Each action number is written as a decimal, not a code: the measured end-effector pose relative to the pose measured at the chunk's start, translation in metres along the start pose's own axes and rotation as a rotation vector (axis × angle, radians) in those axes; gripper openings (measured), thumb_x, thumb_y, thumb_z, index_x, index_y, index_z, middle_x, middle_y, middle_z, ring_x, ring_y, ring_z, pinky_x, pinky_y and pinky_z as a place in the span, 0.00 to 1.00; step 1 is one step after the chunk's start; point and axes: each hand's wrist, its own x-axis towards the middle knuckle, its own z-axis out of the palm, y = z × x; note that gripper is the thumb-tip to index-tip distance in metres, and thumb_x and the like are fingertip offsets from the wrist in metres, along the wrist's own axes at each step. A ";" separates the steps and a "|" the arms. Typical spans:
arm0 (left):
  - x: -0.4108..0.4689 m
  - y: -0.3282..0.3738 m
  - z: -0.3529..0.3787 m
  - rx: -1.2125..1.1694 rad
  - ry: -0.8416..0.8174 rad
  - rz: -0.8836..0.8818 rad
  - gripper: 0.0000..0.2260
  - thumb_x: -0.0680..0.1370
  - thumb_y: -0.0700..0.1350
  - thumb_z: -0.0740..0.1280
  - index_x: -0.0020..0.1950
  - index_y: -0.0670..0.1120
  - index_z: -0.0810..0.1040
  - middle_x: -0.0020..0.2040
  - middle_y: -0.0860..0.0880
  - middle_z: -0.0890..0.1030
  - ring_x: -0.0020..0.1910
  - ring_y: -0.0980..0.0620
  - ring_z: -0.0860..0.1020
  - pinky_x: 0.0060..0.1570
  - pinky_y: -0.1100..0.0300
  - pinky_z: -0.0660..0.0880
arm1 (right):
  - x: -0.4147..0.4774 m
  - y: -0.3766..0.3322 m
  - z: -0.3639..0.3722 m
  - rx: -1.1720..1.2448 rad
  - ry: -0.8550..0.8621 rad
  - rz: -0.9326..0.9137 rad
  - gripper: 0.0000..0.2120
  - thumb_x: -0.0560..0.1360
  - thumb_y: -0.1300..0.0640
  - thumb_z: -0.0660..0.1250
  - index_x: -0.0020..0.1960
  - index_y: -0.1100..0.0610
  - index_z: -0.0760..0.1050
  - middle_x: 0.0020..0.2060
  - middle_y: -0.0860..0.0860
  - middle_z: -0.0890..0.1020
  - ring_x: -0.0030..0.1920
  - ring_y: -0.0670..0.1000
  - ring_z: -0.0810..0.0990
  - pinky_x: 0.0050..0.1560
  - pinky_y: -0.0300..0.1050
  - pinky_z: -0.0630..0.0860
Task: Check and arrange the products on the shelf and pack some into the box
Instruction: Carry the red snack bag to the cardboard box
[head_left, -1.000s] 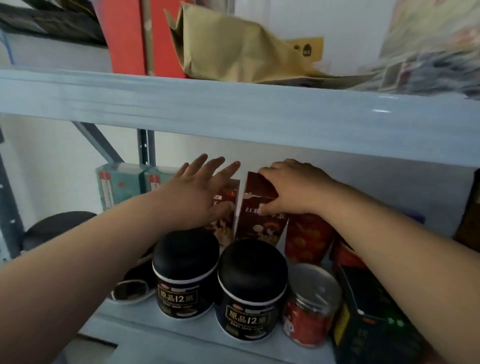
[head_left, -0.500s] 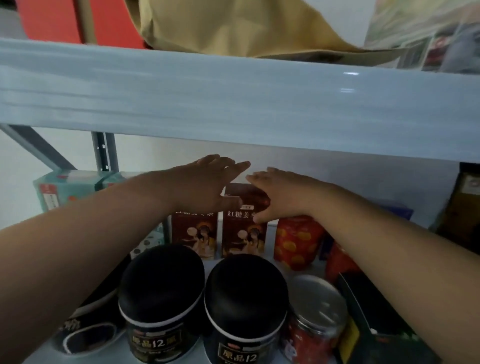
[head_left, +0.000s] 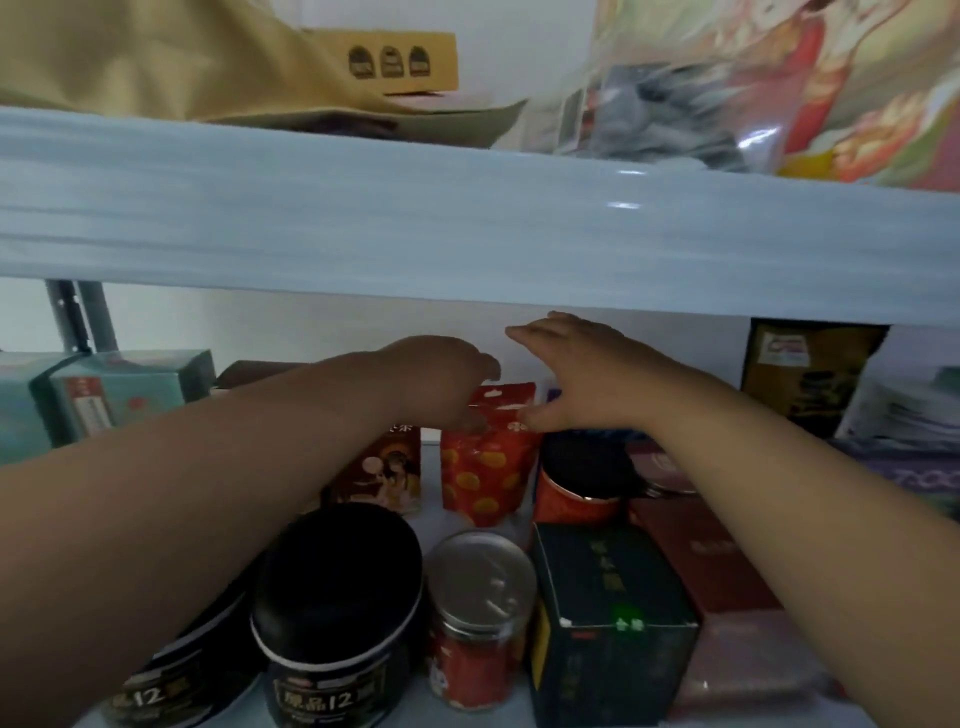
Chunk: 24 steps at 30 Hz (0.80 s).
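Shifting right from the brown tea box (head_left: 384, 467) they handled a moment ago, both hands now meet at the red pouch (head_left: 488, 467), which stands mid-frame in the back row of the lower shelf. The left hand (head_left: 441, 384) curls its fingers over the pouch's top left corner and seems to pinch it. The right hand (head_left: 587, 384) is wide, fingers straight toward the back wall, thumb just touching the top right corner. The tea box stands upright and released (that check looks finished), so the pouch comes next. A black-lidded jar (head_left: 337, 587), a silver-topped can (head_left: 480, 613) and a dark green box (head_left: 608, 623) crowd the lower frame in front. A red canister (head_left: 576, 493) sits just beside the pouch, and the upper shelf edge (head_left: 467, 223) hangs low over the hands
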 end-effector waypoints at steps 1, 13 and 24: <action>0.005 0.007 0.001 0.023 -0.001 0.000 0.28 0.79 0.58 0.69 0.76 0.50 0.68 0.66 0.48 0.77 0.64 0.47 0.75 0.60 0.51 0.75 | -0.006 0.005 -0.001 0.011 0.015 -0.001 0.47 0.75 0.37 0.71 0.84 0.46 0.48 0.83 0.47 0.54 0.82 0.50 0.51 0.80 0.49 0.53; -0.007 0.041 0.004 0.187 0.127 -0.136 0.08 0.81 0.43 0.63 0.60 0.47 0.74 0.51 0.48 0.79 0.45 0.50 0.75 0.38 0.57 0.66 | -0.064 0.037 0.004 0.180 0.054 -0.036 0.41 0.76 0.39 0.70 0.82 0.41 0.54 0.80 0.46 0.60 0.78 0.48 0.58 0.74 0.45 0.61; -0.113 0.106 -0.032 0.307 0.817 -0.219 0.09 0.72 0.38 0.75 0.50 0.40 0.80 0.38 0.42 0.81 0.35 0.38 0.79 0.28 0.57 0.67 | -0.098 0.015 0.017 0.503 0.182 -0.090 0.43 0.69 0.38 0.78 0.78 0.41 0.61 0.74 0.45 0.70 0.72 0.47 0.69 0.72 0.49 0.69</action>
